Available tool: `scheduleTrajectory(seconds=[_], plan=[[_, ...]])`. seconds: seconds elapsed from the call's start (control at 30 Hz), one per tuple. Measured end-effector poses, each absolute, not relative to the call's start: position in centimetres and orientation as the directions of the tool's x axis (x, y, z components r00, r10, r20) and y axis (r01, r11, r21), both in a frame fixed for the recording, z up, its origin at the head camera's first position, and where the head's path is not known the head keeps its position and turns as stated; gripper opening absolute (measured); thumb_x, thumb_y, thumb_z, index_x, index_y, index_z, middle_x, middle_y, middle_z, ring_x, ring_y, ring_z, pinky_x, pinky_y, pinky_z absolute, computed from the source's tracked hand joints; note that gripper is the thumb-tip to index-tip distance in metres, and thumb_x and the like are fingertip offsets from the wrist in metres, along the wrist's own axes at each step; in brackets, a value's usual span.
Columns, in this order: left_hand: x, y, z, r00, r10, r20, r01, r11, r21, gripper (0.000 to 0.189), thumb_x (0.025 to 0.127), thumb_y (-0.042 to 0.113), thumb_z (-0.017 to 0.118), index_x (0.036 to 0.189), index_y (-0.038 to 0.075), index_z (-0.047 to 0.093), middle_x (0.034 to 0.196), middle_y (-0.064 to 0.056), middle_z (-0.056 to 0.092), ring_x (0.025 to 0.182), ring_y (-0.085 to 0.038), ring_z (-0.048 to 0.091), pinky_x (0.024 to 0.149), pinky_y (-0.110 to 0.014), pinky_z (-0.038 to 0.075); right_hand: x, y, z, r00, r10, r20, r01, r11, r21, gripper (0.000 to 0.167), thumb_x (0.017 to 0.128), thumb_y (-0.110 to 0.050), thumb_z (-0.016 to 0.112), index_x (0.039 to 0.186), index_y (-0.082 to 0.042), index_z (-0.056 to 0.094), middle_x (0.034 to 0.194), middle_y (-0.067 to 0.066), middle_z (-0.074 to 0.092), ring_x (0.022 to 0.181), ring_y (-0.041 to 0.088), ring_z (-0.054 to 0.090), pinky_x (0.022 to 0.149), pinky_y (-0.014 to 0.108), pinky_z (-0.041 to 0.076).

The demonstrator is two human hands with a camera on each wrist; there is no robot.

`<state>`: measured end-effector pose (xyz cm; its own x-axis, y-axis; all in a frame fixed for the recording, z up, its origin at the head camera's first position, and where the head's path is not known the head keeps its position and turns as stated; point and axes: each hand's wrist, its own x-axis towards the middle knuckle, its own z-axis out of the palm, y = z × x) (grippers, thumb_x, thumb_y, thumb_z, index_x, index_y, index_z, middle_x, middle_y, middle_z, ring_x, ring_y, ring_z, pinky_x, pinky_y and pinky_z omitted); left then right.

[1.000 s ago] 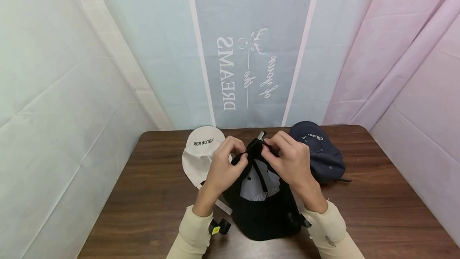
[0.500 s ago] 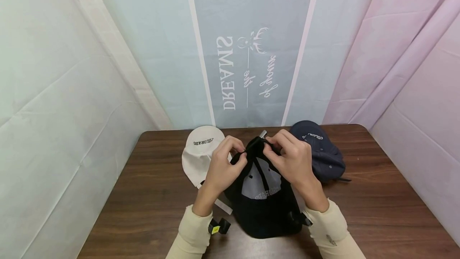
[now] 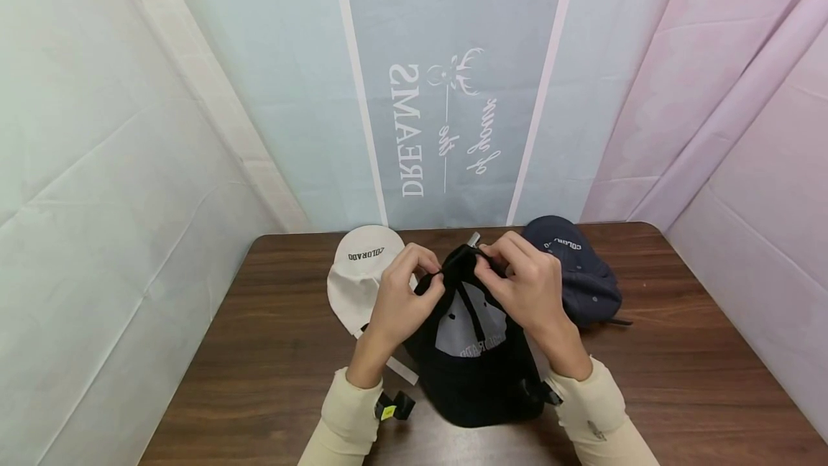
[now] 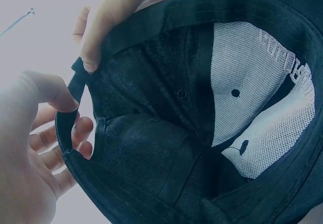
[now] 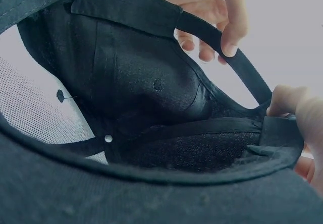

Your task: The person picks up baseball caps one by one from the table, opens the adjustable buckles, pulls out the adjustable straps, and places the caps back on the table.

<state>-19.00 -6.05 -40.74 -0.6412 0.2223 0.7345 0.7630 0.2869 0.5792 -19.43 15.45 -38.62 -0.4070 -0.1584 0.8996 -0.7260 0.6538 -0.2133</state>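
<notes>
A black baseball cap (image 3: 475, 398) is held inside up, its brim toward me and its grey mesh lining showing. My left hand (image 3: 406, 300) pinches the cap's back strap (image 5: 247, 75) between thumb and fingers. On the other side of the back opening, my right hand (image 3: 527, 282) grips the cap's edge where the strap meets it. A metal-looking strap end (image 3: 474, 239) pokes out beyond the right fingers in the head view. In the left wrist view the strap bows away from the cap, leaving a gap. The fingers partly hide the strap's fastening.
A white cap (image 3: 362, 265) lies to the left on the brown wooden table (image 3: 259, 365), its strap reaching under my left wrist. To the right lies a navy cap (image 3: 585, 293). A printed curtain (image 3: 440, 20) hangs behind the table's far edge.
Over the last second the right hand has shifted very slightly right and the cap's brim has risen a little. Both hands keep their hold on the black cap.
</notes>
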Motion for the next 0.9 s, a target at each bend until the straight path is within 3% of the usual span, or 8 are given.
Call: scheduleTrajectory(seconds=[0.57,0.9], plan=[[-19.07,-6.20,-40.77,-0.632,0.202,0.748,0.769,0.282,0.574,0.024,0.087,-0.012,0.065,0.087,0.009,0.054,0.100,-0.006,0.066,0.086,-0.018,0.061,0.072,-0.030,0.052,-19.40,16.11,-38.54,-0.424,-0.112,0.899,-0.700,0.670,-0.246,0.010,0.086,-0.005,0.073,0.080,-0.010,0.066,0.074,0.002,0.062,0.053,0.009,0.056,0.048,0.024,0.040],[-18.96,-6.29,-40.87,-0.673,0.183,0.717,0.734,0.286,0.616,0.021,0.088,-0.013,0.062,0.096,0.006,0.056,0.103,-0.009,0.067,0.092,-0.020,0.064,0.075,-0.034,0.056,-19.47,16.16,-38.54,-0.428,-0.119,0.896,-0.706,0.663,-0.250,0.010,0.086,-0.005,0.074,0.082,-0.009,0.067,0.074,0.002,0.062,0.054,0.010,0.057,0.049,0.024,0.042]])
